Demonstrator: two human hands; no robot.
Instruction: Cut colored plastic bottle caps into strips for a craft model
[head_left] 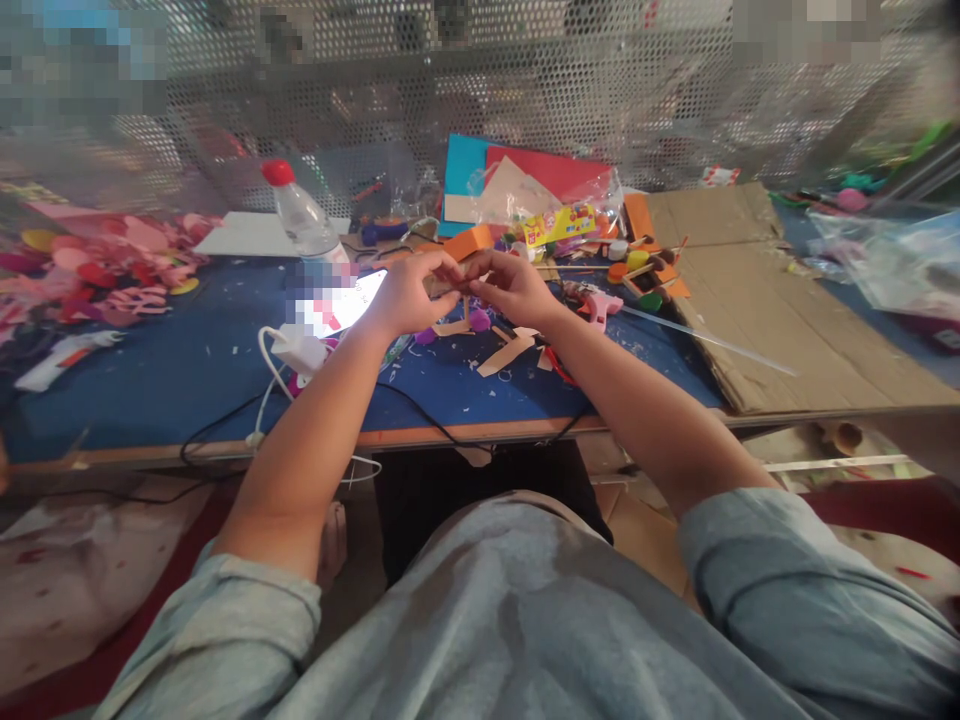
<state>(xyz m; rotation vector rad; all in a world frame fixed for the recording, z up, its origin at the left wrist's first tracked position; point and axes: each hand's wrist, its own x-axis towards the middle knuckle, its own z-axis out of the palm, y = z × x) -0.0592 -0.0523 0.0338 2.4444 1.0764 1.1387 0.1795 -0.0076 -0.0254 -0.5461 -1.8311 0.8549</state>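
My left hand (411, 292) and my right hand (516, 288) meet above the middle of the blue-topped table (225, 330). Fingers and thumbs are pinched together at the tips; whatever they hold is too small or hidden to make out. Just below lie tan paper strips (507, 352) and a purple pompom (480, 319). Behind the fingers sits an orange block-like piece (466, 242). A lit phone (346, 305) lies by my left wrist, with a white plug (298, 350) in front of it. To the right of my right hand is a pink glue gun (600, 308).
A red-capped bottle (309, 222) stands behind the phone. Pink and red cut pieces (120, 255) heap at the left. Flattened cardboard (765, 310) covers the right side, a clear stick (712, 340) reaching onto it. Black cable (427, 410) crosses the front edge. A perforated metal screen (525, 90) rises behind.
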